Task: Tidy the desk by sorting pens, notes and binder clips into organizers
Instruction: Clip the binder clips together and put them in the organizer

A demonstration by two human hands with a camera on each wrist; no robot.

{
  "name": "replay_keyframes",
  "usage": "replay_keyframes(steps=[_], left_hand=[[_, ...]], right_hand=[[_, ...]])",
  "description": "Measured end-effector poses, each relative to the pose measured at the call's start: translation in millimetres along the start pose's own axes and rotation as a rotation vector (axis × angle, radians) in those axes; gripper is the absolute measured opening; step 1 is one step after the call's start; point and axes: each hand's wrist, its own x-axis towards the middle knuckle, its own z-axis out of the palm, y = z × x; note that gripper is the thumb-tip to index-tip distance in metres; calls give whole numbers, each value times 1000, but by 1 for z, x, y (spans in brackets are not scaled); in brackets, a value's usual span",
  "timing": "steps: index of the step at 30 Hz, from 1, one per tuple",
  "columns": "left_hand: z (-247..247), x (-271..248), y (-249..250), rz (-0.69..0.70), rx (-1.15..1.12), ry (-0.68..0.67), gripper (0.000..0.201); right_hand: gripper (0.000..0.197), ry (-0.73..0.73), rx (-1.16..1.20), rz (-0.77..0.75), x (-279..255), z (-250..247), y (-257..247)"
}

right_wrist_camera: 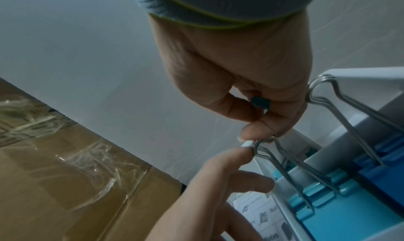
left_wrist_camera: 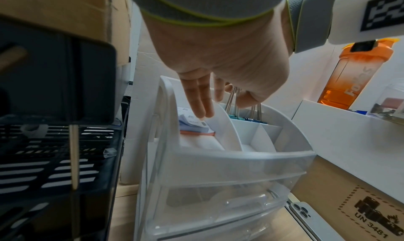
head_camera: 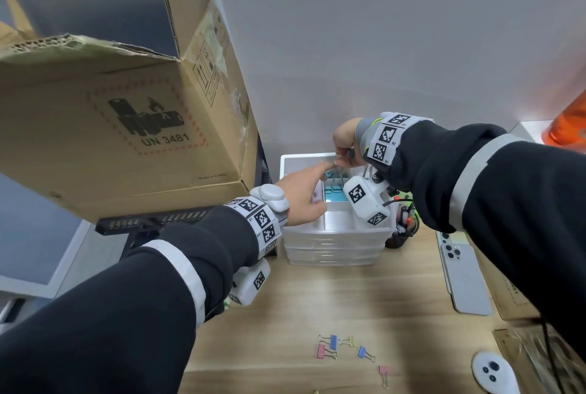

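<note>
A white drawer organizer (head_camera: 333, 236) stands at the back of the desk. Large teal binder clips (head_camera: 333, 182) stand in its top rear compartment, with notes (left_wrist_camera: 192, 123) in the left one. Above it my right hand (head_camera: 344, 144) pinches a wire handle of a large teal binder clip (right_wrist_camera: 314, 198) and keeps a small teal clip (right_wrist_camera: 260, 103) tucked in its curled fingers. My left hand (head_camera: 304, 194) reaches in with straight fingers, its index tip touching the same handle (right_wrist_camera: 260, 149). Several small coloured clips (head_camera: 329, 344) lie on the desk in front.
A big cardboard box (head_camera: 126, 108) overhangs on the left, above a black rack (head_camera: 152, 222). A pen cup (head_camera: 406, 227) stands right of the organizer, then a phone (head_camera: 463, 273). An orange bottle (head_camera: 567, 127) stands far right. A white controller (head_camera: 491, 371) lies front right.
</note>
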Motion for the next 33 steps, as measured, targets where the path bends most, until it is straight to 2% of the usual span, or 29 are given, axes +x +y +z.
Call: replay_keyframes(steps=[5, 7, 10, 13, 14, 15, 17, 19, 22, 24, 27, 30, 33], left_hand=[[2, -5, -1, -43, 20, 21, 79], [2, -10, -3, -59, 23, 30, 76], [3, -19, -7, -74, 22, 36, 73], [5, -22, -10, -89, 7, 53, 71], [4, -24, -9, -87, 3, 57, 71], [4, -26, -8, -83, 2, 58, 71], [3, -32, -4, -78, 15, 53, 72], [2, -36, -4, -99, 23, 53, 73], [3, -51, -4, -128, 37, 47, 71], [7, -63, -1, -135, 59, 41, 61], [18, -81, -1, -156, 78, 17, 30], [40, -100, -6, -155, 79, -14, 10], [62, -119, -13, -185, 96, -46, 7]], right_hand=[[15, 37, -92, -39, -7, -1, 4], [9, 1, -111, -84, -10, -2, 5], [26, -51, -165, -265, -12, -7, 9], [21, -33, -108, -274, -10, -11, 13], [28, -5, -104, -279, -10, -11, 13], [32, 37, -80, -280, -10, -10, 12], [15, 127, 4, -234, -20, -9, 11], [22, 205, 94, -199, -23, -11, 11], [20, 195, 271, -227, -38, -11, 21], [16, 154, 413, -287, -51, -8, 35], [4, 70, 428, -417, -64, 3, 61], [14, -3, 394, -410, -69, 19, 94], [16, -103, 316, -366, -70, 40, 121]])
